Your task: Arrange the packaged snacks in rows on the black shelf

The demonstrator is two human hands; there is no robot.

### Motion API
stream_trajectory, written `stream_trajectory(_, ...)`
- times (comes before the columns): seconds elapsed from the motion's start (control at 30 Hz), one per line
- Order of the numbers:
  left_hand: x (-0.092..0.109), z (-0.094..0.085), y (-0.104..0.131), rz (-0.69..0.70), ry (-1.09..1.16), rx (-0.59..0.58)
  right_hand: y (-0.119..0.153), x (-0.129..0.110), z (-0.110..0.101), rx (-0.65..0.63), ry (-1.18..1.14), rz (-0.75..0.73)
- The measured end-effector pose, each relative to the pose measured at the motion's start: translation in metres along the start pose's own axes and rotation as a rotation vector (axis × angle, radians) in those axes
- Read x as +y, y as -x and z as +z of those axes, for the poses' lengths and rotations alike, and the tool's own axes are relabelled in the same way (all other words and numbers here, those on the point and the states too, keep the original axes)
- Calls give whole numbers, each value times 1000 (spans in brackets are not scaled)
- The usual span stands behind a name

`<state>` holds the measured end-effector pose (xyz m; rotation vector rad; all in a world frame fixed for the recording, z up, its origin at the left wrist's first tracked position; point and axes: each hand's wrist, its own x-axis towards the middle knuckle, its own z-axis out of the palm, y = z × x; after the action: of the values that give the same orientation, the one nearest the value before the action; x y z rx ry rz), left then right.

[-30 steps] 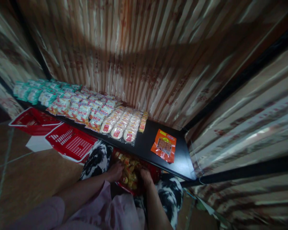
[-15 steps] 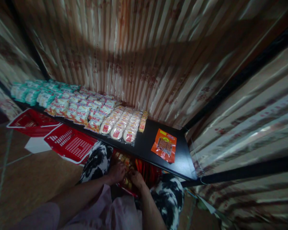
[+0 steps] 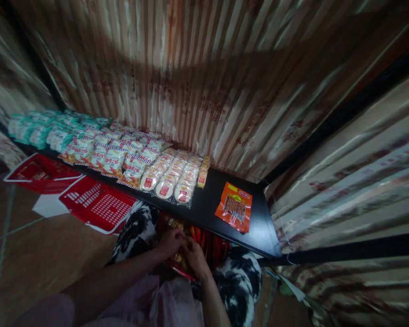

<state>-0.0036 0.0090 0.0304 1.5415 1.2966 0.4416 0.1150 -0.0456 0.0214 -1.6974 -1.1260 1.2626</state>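
The black shelf (image 3: pixel 209 200) carries rows of teal packets (image 3: pixel 39 131), white snack bags (image 3: pixel 111 161), round wrapped crackers (image 3: pixel 165 188), and one orange packet (image 3: pixel 235 206) apart. Below its front edge is a red basket (image 3: pixel 182 271) with small yellow packets (image 3: pixel 177 258). Above them, left hand (image 3: pixel 192 255) and right hand (image 3: pixel 170 243) meet, fingers bent; I cannot tell what they hold.
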Motion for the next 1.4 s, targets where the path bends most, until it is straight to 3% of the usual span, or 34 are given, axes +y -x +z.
stream_trajectory(0.2, 10, -9, 8, 41, 26, -34, 6, -1, -9, 10, -36, -35)
stream_trajectory(0.43, 21, -26, 22, 270, -202, 63, 20, -15, -19, 24, -259, 46)
stream_trajectory(0.53, 23, -31, 24, 245, -246, 39, 26, -22, -23, 38, -284, 106)
stream_trajectory(0.67, 22, -32, 21, 195, -108, -23, 32, -28, -27, 91, -270, 112)
stream_trajectory(0.83, 24, -31, 17, 198, 6, 4, 33, -32, -31, 117, -329, 91)
stream_trajectory(1.13, 47, -33, 14, 217, 179, 96, 28, -35, -41, 157, -404, 25)
stream_trajectory(1.4, 65, -30, 2, 258, 263, 165, 31, -36, -47, 117, -438, -9)
